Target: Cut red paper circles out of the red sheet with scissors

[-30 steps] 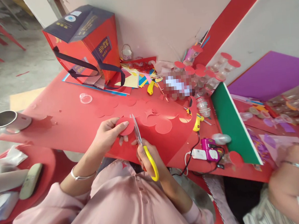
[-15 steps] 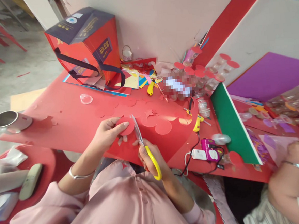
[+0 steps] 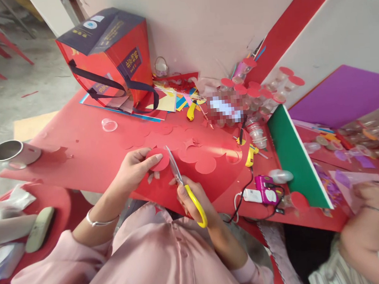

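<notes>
Pinched between the thumb and fingers of my left hand point(image 3: 139, 166) is a red paper circle point(image 3: 160, 160), held above the front of the red table. My right hand point(image 3: 196, 200) is closed around yellow-handled scissors point(image 3: 195, 205). Their metal blades point up and away from me, right beside the circle's edge. Whether the blades touch the paper I cannot tell. Beyond my hands lie red paper cutouts point(image 3: 206, 164) and small red scraps point(image 3: 191, 142) on the red tabletop point(image 3: 89, 153).
A red and dark-blue bag point(image 3: 112, 56) stands at the back left. At the left edge sits a metal mug point(image 3: 15, 154). On the right are a yellow glue gun point(image 3: 251, 155), a magenta box point(image 3: 264, 188) with cables and a green divider point(image 3: 297, 160). A co-worker's arm point(image 3: 370, 220) is beyond it.
My left hand and the circle have barely moved. The scissors and my right hand have shifted very slightly to the right. The co-worker's hand has moved a little.
</notes>
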Demonstrator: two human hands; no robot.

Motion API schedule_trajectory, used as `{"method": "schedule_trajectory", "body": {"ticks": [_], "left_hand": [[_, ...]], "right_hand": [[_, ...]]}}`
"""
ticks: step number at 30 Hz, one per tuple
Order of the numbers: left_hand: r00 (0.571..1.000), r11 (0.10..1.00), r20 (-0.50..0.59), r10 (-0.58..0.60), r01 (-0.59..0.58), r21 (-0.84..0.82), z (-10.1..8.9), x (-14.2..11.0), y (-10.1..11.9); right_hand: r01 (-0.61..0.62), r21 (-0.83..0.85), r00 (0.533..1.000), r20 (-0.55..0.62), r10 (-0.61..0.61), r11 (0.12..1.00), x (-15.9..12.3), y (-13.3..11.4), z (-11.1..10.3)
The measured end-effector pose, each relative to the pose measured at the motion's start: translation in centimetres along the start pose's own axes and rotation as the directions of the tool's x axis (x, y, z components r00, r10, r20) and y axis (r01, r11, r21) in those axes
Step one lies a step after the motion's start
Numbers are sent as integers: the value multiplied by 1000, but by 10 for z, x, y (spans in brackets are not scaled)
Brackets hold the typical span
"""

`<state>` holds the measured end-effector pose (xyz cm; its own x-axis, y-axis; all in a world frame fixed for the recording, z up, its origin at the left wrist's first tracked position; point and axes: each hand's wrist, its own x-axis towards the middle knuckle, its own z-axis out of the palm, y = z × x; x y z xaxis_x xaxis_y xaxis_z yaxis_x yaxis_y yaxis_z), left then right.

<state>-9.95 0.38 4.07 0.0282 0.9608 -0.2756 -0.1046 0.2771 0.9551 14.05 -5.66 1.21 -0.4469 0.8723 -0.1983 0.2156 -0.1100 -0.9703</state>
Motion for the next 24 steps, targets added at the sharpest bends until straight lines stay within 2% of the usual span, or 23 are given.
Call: {"method": "schedule_trajectory", "body": {"ticks": [9, 24], "left_hand": [[999, 1000, -27, 30, -29, 8, 2, 1, -2], [999, 993, 33, 37, -41, 115, 8, 2, 6]], "right_hand": [[19, 25, 1000, -19, -18, 1000, -1, 6, 2], [4, 24, 999, -36, -3, 1000, -2, 5, -1]]}}
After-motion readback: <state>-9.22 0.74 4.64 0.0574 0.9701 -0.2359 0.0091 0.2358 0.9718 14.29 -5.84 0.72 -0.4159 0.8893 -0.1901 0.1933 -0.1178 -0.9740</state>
